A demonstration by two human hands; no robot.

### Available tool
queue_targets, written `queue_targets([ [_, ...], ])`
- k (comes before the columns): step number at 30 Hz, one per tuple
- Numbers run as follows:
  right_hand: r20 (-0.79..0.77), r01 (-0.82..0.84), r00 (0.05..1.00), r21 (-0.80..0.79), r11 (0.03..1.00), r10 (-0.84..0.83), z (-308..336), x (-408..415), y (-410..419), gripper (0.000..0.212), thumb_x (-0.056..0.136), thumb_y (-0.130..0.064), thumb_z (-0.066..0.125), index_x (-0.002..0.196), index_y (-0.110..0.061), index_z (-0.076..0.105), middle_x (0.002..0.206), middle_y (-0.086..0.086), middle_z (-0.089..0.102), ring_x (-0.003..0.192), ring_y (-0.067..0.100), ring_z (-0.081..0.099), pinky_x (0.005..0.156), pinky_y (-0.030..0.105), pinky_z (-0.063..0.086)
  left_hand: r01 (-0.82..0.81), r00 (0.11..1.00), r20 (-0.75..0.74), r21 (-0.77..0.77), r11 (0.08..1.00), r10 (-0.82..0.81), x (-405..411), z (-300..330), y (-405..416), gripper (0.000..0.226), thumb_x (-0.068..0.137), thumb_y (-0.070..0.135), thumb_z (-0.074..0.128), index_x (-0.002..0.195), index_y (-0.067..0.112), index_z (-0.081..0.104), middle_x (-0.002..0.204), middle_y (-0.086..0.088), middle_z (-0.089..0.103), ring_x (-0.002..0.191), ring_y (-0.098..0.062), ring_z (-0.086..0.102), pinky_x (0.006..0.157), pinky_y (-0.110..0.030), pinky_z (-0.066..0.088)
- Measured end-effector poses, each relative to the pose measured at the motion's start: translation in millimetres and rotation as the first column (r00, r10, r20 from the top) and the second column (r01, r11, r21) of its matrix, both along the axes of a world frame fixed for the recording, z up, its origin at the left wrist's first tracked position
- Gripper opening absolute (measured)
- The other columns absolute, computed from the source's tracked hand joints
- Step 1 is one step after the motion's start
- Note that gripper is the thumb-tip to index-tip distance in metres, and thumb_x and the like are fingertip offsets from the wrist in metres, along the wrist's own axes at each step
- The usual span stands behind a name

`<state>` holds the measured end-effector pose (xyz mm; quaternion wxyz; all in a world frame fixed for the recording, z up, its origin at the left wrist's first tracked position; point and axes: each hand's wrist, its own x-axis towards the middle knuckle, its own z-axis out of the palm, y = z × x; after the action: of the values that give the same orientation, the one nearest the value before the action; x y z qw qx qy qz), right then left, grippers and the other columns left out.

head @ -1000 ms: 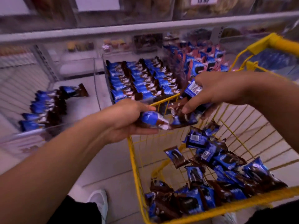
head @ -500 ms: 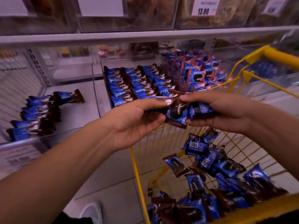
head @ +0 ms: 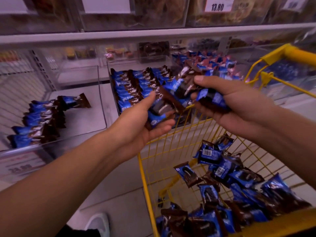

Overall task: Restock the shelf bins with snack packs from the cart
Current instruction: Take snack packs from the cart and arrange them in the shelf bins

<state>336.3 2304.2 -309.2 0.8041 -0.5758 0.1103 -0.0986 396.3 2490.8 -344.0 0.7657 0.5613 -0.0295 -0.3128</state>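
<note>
Both hands are holding snack packs [head: 179, 88] above the cart [head: 282, 53] rim, at twelve o'clock from its pile. The left hand [head: 136, 124] is cupping some loosely; the right hand [head: 239, 103] is pinching others, count unclear. Squaring them before slotting them upright into the part-filled left bin [head: 100, 93] at ten o'clock would probably be keeping rows tidy.

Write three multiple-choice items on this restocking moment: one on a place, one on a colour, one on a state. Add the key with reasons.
1. Where do the loose snack packs lie?
A. in the cart
B. on the floor
C. on the top shelf

2. What colour is the cart?
A. red
B. yellow
C. green

3. What is the left hand doing?
A. hanging empty
B. gripping the cart handle
C. holding packs

Key: 1 A, the packs are heaped inside the wire basket. 2 B, its wires and handle are yellow. 3 C, packs lie in its palm under the thumb; the right hand holds packs too.
</note>
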Motion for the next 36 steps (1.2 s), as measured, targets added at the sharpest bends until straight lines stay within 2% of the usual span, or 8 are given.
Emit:
queue_targets([
  [3,-0.144,0.0,0.99,0.056,0.998,0.008,-11.7,-1.5,11.7,0.012,0.08,-0.015,0.077,0.089,-0.01,0.074,0.086,0.01,0.077,0.063,0.015,0.072,0.054,0.025,0.057,0.086,0.996,0.004,-0.156,0.984,-0.086,-3.5,3.3,-2.7,0.063,0.082,0.067,0.057,0.117,0.016,0.07,0.109,-0.012,0.074,0.082,-0.021,0.072,0.064,-0.028,0.057],
  [7,-0.206,-0.05,0.978,-0.064,0.997,0.036,-13.2,-4.9,13.6,0.026,0.075,-0.023,0.082,0.097,-0.011,0.074,0.089,0.008,0.078,0.068,0.017,0.074,0.057,0.029,0.058,0.046,0.961,0.273,0.015,0.999,-0.049,-8.9,-0.2,-6.4,0.051,0.072,0.044,0.077,0.117,0.023,0.069,0.105,-0.001,0.076,0.085,-0.015,0.073,0.064,-0.024,0.056],
  [13,0.03,0.143,0.989,-0.392,0.909,-0.143,-7.5,-4.7,13.0,0.059,0.094,-0.049,0.059,0.108,0.009,0.058,0.089,0.03,0.067,0.07,0.037,0.072,0.05,0.034,0.058,-0.09,0.959,0.276,0.068,0.994,0.068,-2.4,0.3,-0.8,0.031,0.08,0.046,0.074,0.094,0.019,0.078,0.09,-0.007,0.077,0.079,-0.021,0.075,0.061,-0.03,0.058],
  [16,0.288,0.232,0.955,-0.591,0.773,-0.066,-8.0,-4.8,20.2,0.049,0.101,-0.049,0.046,0.091,-0.002,0.053,0.087,0.039,0.049,0.074,0.051,0.057,0.051,0.045,0.054,-0.036,0.982,0.184,-0.001,0.999,0.035,-2.8,1.0,1.2,0.025,0.082,0.035,0.074,0.095,0.015,0.076,0.092,-0.014,0.076,0.078,-0.029,0.075,0.061,-0.03,0.06],
  [20,0.477,0.408,0.866,-0.846,0.343,0.149,-11.6,-8.5,23.6,0.015,0.095,-0.041,0.055,0.096,-0.027,0.059,0.092,-0.001,0.055,0.085,0.008,0.053,0.074,0.017,0.041,0.041,0.992,0.122,-0.015,0.999,-0.039,-1.0,3.4,2.3,0.022,0.085,0.037,0.071,0.09,0.017,0.08,0.091,-0.011,0.075,0.062,-0.021,0.069,0.05,-0.025,0.054],
  [24,0.421,0.418,0.871,-0.906,0.068,0.254,-15.5,-8.8,17.0,0.048,0.079,-0.043,0.08,0.115,-0.014,0.069,0.128,0.011,0.051,0.119,0.024,0.049,0.1,0.032,0.043,0.167,0.986,0.012,-0.148,0.975,-0.167,-1.4,6.6,6.6,0.04,0.084,0.039,0.066,0.114,0.013,0.069,0.097,-0.011,0.071,0.062,-0.016,0.061,0.052,-0.025,0.05],
  [31,0.245,0.202,0.923,-0.965,0.169,0.296,-15.3,-0.3,21.3,0.09,0.076,-0.067,0.065,0.148,-0.017,0.044,0.151,-0.005,0.032,0.144,0.013,0.028,0.12,0.036,0.025,0.286,0.948,-0.046,-0.312,0.906,-0.315,-9.3,4.2,8.8,0.048,0.094,0.036,0.05,0.134,0.011,0.058,0.13,-0.015,0.064,0.117,-0.029,0.063,0.093,-0.042,0.054],
  [36,0.119,-0.023,0.925,-0.931,0.365,0.362,-22.0,-4.5,20.0,0.071,0.087,-0.042,0.045,0.155,-0.026,0.03,0.164,-0.018,0.007,0.15,-0.003,0.003,0.122,0.028,0.015,0.21,0.964,-0.074,-0.372,0.904,-0.254,-5.2,1.4,10.1,0.044,0.08,0.026,0.059,0.118,0.003,0.066,0.118,-0.02,0.069,0.099,-0.029,0.071,0.078,-0.04,0.059],
])
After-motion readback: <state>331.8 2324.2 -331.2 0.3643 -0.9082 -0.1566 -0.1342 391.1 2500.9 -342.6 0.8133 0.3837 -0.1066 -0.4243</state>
